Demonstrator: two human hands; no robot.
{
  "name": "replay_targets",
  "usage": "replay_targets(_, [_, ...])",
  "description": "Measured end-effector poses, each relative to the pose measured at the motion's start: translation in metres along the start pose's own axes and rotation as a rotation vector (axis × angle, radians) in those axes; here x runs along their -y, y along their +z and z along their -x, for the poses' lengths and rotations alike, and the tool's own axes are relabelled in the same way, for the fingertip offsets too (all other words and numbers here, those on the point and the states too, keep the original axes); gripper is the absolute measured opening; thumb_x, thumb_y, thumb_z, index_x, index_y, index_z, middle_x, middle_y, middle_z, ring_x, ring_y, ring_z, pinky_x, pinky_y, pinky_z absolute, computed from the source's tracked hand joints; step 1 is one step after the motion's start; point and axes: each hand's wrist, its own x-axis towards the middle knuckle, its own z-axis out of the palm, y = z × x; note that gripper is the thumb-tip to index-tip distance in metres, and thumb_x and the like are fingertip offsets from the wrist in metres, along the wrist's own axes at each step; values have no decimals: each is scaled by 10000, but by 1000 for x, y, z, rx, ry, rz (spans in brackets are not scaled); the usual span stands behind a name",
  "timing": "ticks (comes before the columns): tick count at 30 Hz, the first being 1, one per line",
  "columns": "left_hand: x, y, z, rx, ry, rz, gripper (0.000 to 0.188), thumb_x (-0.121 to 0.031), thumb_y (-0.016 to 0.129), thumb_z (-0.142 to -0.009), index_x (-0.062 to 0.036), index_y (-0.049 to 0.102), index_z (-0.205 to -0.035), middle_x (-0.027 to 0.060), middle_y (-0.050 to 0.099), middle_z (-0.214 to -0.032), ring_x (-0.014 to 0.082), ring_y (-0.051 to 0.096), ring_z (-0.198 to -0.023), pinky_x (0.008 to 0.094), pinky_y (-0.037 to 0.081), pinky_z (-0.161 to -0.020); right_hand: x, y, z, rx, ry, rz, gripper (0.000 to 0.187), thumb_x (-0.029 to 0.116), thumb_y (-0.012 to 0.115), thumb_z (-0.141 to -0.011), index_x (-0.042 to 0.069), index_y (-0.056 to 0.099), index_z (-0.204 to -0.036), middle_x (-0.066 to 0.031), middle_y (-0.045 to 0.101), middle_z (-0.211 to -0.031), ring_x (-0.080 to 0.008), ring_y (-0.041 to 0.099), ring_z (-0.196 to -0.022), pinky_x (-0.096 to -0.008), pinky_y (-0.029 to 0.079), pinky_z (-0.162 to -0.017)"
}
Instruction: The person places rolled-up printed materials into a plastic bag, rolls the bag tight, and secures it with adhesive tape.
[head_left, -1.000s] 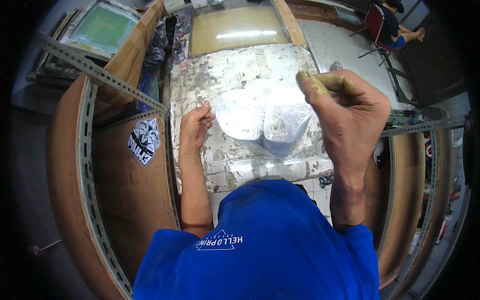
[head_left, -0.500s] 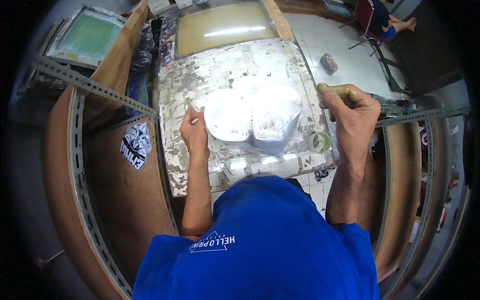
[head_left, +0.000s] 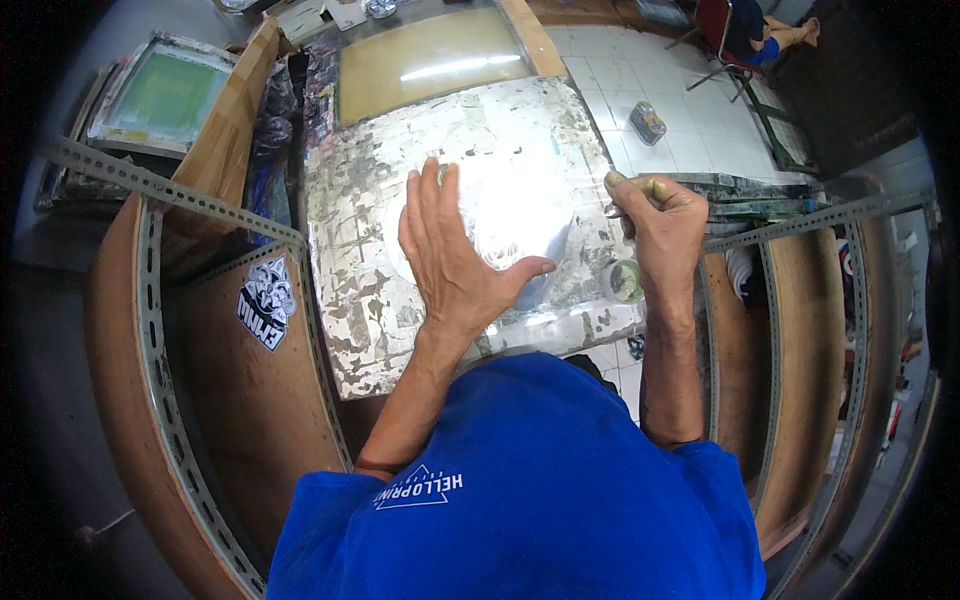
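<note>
Clear plastic sheet (head_left: 520,215), glossy and glaring under the light, is spread on the paint-crusted counter (head_left: 350,260) at the middle of the view. It is pressed flat by the left hand (head_left: 455,255), fingers spread open. At 3 o'clock, the right hand (head_left: 665,225) is closed around a yellowish tool (head_left: 630,185); a small tape roll (head_left: 625,281) sits just below it. A green screen frame (head_left: 160,95) lies at 10 o'clock.
</note>
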Motion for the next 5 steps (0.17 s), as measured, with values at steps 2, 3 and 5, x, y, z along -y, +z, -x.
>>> replay_targets(2, [-3, -1, -1, 45, -70, -2, 1313, -477, 908, -530, -21, 151, -1501, 278, 190, -1539, 430, 77, -1464, 579, 81, -1158, -11, -2, 2, -16, 20, -18, 163, 111, 752, -828, -27, 711, -751, -39, 647, -592, -24, 475, -479, -193, 340, -437])
replay_targets(3, [-5, -2, -1, 67, -105, -4, 1315, -476, 907, -533, -20, 144, -1504, 278, 171, -1549, 431, 48, -1473, 577, 65, -1166, -17, -3, 4, -28, 29, -30, 164, 111, 751, -829, -26, 711, -749, -40, 650, -595, -25, 476, -478, -194, 340, -435])
replay_targets(5, [-9, -4, -3, 75, -133, -47, 1295, -493, 897, -549, 3, 168, -1498, 287, 217, -1530, 433, 140, -1457, 592, 116, -1149, -26, -4, 7, -56, 53, -50, 164, 116, 748, -835, -28, 717, -762, -51, 656, -603, -29, 476, -474, -201, 346, -429])
